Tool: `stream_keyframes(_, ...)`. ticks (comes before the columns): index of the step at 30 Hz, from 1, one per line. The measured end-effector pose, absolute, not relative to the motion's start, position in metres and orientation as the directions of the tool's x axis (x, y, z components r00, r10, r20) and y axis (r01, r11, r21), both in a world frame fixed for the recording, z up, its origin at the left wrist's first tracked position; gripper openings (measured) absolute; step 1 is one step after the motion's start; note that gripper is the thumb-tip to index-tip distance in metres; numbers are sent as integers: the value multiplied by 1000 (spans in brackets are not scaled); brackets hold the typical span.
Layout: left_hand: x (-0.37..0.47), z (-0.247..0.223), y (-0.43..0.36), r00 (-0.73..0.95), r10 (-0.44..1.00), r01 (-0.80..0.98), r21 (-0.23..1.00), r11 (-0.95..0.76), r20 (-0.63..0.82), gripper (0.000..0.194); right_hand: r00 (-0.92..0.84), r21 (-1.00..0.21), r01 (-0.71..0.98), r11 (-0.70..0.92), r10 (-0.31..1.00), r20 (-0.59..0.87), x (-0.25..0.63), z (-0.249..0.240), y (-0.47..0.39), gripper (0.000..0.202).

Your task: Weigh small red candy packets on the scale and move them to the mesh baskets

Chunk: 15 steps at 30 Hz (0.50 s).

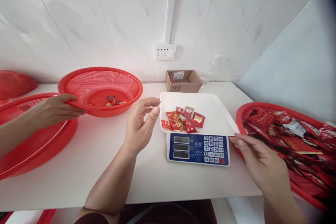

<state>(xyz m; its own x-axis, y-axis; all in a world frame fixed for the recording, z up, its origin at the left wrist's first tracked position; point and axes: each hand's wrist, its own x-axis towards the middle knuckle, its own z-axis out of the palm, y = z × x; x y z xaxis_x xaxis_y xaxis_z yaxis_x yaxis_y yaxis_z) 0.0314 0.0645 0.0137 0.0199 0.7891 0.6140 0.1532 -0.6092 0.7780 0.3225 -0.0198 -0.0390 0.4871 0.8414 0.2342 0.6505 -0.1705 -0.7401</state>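
Observation:
A white shallow tray rests over the electronic scale, whose blue panel with keys and displays shows in front. On the tray lies a small heap of red and gold wrapped snack packets. My left hand is at the tray's left edge, thumb and fingers apart, with nothing between them. Whether its fingertips touch the rim I cannot tell. At the tray's front right corner, my right hand pinches the rim between thumb and fingers.
Another person's hand grips a red mesh basket with a few packets inside. Below it is another red basket. To my right stands a red basket full of packets. Behind the scale are a cardboard box and a clear bottle.

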Motion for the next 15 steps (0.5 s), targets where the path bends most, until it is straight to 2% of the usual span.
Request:
stream_keyframes(4,31,16,65,43,792,225,767,-601,609,20,492,-686,699,-200,831,259,333,-40,-19,38)
stream_keyframes(7,23,15,69,80,815,405,728,-553,574,24,542,-646,707,-287,807,236,351,-38,-17,38)
stream_keyframes(9,6,8,76,122,835,597,632,-494,537,30,576,-643,684,-345,796,185,364,-35,-14,38)
stream_keyframes(11,-22,-3,84,141,851,791,459,-404,505,38,563,-661,660,-358,818,119,373,-32,-11,37)
stream_keyframes(13,-59,-17,87,76,880,920,308,-243,468,43,512,-675,657,-336,856,71,378,-30,-8,37)
stream_keyframes(15,-97,-29,85,-44,892,970,235,-70,450,48,470,-673,680,-290,877,97,379,-29,-5,37)
